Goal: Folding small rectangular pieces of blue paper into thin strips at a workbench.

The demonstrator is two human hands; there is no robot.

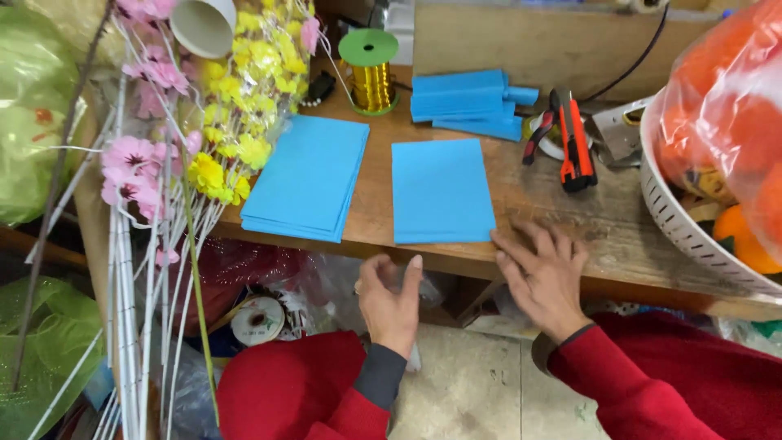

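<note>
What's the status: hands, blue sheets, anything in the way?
Right hand flat on wooden table, fingertips at single blue rectangular sheet. Left hand open, off the edge. Blue sheet stack untouched. Nothing in the way.

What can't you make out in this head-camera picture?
- White basket: cut off by the right edge, its contents veiled by an orange bag.
- Stacked blue blocks: count unclear, they overlap.
- Left hand: palm turned away, below the table edge.
- Right hand: its fingertips' contact with the blue sheet is uncertain.
</note>
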